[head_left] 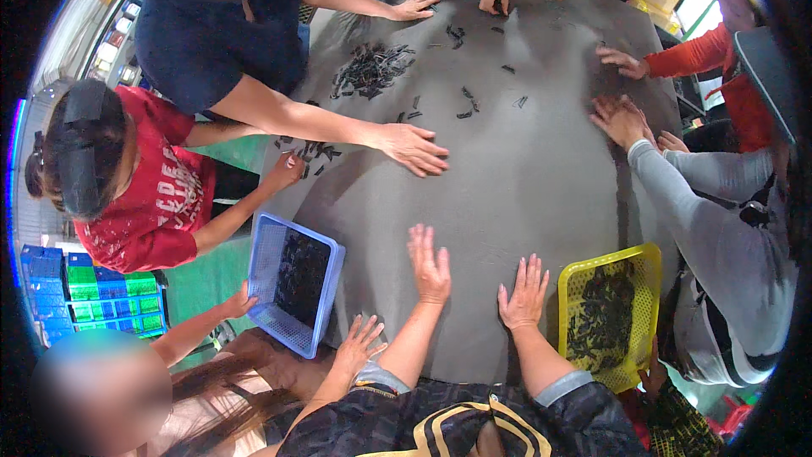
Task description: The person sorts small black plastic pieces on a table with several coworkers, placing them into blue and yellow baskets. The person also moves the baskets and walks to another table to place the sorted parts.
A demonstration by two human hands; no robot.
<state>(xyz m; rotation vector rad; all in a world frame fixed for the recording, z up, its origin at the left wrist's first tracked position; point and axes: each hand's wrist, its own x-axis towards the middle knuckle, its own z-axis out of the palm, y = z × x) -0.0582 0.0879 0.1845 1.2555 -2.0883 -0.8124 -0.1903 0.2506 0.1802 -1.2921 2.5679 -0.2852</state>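
Observation:
My left hand [431, 267] lies over the grey tabletop [499, 195] near its front edge, fingers stretched out and nothing in them. To its right, my right hand [523, 296] is spread flat on the same surface, also holding nothing. Nearest to my right hand is a yellow basket [651, 288] with small black strip-like pieces [600, 317] in it. Just left of my left forearm, another person's hand [359, 345] rests spread at the table edge.
A co-worker's hand [240, 300] holds a blue basket [330, 296] of dark pieces at the left edge. A black heap [372, 69] lies far left, with scattered pieces [468, 103] nearby. Other people's hands [414, 151] reach in from around the table.

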